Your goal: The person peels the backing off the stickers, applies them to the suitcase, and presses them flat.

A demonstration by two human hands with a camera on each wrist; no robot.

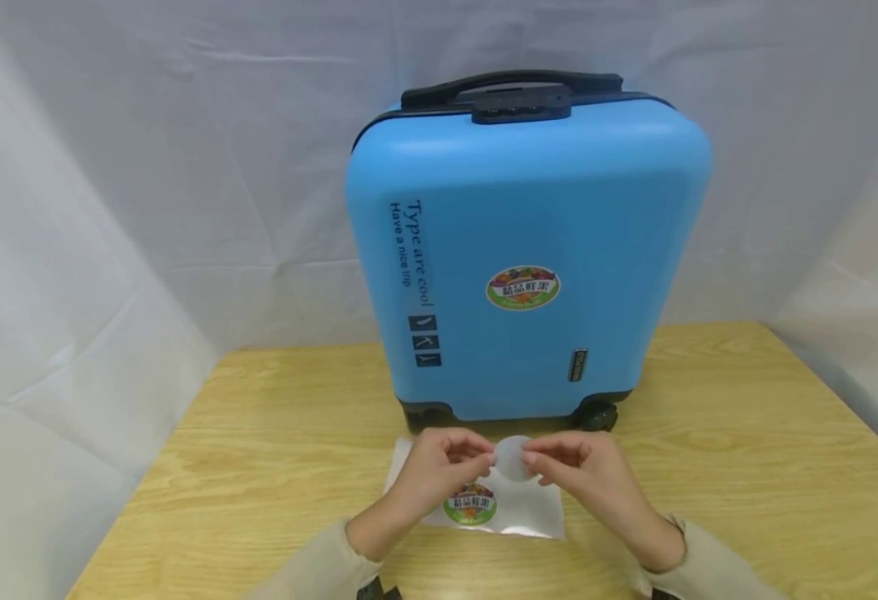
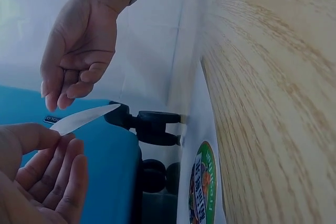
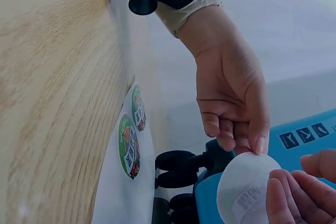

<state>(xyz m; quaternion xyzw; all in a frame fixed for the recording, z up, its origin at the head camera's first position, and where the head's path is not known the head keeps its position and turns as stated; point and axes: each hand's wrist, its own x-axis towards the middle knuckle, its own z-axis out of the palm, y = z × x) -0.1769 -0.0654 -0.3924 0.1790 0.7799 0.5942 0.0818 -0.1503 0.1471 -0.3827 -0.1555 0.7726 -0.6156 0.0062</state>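
Note:
My left hand point(image 1: 439, 471) pinches the edge of a round sticker point(image 1: 512, 460) between thumb and fingers. The sticker's pale side faces up, and faint print shows through it in the right wrist view. Close to the opposite edge is my right hand point(image 1: 599, 479). In the right wrist view its thumb and fingers point(image 3: 286, 198) stand a little apart, without a visible grip on the sticker. Below both hands lies a white backing sheet point(image 1: 532, 510) bearing colourful oval fruit stickers point(image 3: 128, 145). A similar label point(image 1: 524, 288) is on the front of a blue suitcase point(image 1: 484, 217).
The suitcase stands upright on its black wheels point(image 1: 596, 415) behind the hands, with a black handle point(image 1: 514, 79) on top. Beneath everything is a wooden table point(image 1: 273, 467). White cloth point(image 1: 183, 167) hangs behind and at the sides.

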